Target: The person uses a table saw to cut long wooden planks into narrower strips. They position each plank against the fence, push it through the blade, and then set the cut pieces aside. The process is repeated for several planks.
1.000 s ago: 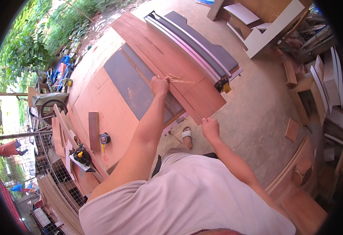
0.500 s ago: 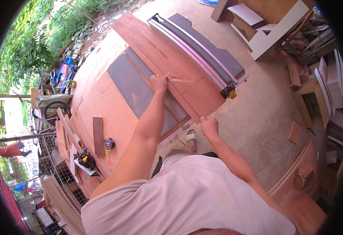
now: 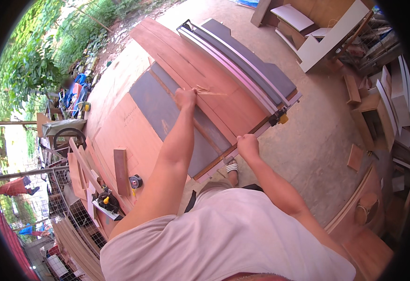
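- Closely, the fingers of the left hand (image 3: 185, 99) curled down at the left side of the reddish-brown panel (image 3: 233, 105); whether they had hold of its edge could not be told.
- The right hand (image 3: 248, 146) was at the panel's near left corner, fingers bent in tight; whether they pinched the wood could not be told.
- Pale splinters (image 3: 206, 90) stuck out just beside the left hand, over the panel.
- The long panel lay at a slant over the grey surface (image 3: 147, 94), between its bare part and the metal rails (image 3: 229, 66).
- A black and yellow fitting (image 3: 280, 118) sat at the rails' near end.
- Left of the grey part spread a pinkish wooden sheet (image 3: 134, 136), with a dark brown block (image 3: 120, 171) and, just beside that, a tape measure (image 3: 136, 181).
- Below the panel's near end, a foot in a striped slipper (image 3: 232, 167) stood on the concrete floor (image 3: 303, 154).
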Available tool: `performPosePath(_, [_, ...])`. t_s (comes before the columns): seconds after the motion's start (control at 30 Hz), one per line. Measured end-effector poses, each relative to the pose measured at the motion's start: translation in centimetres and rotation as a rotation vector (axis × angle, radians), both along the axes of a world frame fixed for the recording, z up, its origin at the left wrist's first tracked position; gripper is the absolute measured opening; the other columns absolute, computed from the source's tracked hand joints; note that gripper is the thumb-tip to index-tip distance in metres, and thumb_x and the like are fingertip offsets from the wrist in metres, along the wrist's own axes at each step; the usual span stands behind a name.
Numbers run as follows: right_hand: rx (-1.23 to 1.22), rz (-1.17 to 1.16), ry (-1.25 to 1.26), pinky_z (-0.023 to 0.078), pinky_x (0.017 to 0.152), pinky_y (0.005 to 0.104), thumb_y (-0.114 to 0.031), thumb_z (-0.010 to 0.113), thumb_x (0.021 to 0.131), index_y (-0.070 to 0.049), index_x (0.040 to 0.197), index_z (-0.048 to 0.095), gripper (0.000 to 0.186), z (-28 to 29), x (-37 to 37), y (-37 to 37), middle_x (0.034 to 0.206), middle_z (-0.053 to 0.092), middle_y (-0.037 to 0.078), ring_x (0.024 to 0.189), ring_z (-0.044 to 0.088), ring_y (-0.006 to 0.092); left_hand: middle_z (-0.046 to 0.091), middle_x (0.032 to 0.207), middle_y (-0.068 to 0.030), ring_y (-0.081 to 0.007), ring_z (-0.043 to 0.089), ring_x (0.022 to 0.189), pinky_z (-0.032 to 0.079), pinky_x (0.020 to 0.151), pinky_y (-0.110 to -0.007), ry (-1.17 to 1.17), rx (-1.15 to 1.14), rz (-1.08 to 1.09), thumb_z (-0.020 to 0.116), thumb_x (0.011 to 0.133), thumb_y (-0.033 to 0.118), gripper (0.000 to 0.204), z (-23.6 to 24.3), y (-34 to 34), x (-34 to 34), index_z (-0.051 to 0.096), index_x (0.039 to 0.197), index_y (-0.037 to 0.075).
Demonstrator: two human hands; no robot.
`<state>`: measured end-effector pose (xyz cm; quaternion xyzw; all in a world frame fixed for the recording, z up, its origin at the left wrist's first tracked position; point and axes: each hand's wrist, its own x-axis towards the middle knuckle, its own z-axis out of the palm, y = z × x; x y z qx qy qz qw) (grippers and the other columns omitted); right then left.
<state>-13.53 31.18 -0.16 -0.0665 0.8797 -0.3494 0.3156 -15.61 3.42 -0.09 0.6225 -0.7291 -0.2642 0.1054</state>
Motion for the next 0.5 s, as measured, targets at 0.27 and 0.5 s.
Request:
performPosePath(0.27, [-0.010,-0.015,-0.021,0.048,0.080,0.0477,-0.023,0.058,0.085,0.007,0.081,0.067,0.031,0.0,-0.6,-2.3,0.087,0.064,0.028,0.090,0.062,0.0432,0.068,0.100,-0.0221,-0.0358,0.065,0.098,0.051,0.084,-0.042,-0.041,0.004,-0.013,0.081,0.071,0.031,0.042,-0.8,-2.9,-0.7,0.068,0.094,-0.001])
performPosePath(0.5, [-0.030,-0.009,0.014,0.049,0.079,0.0474,-0.022,0.058,0.085,0.007,0.080,0.066,0.030,-0.4,-1.1,-3.8,0.087,0.064,0.029,0.089,0.063,0.0429,0.068,0.093,-0.0235,-0.0363,0.066,0.091,0.051,0.081,-0.042,0.000,-0.043,0.007,0.081,0.070,0.031,0.040,-0.8,-4.1,-1.3,0.068,0.085,-0.004])
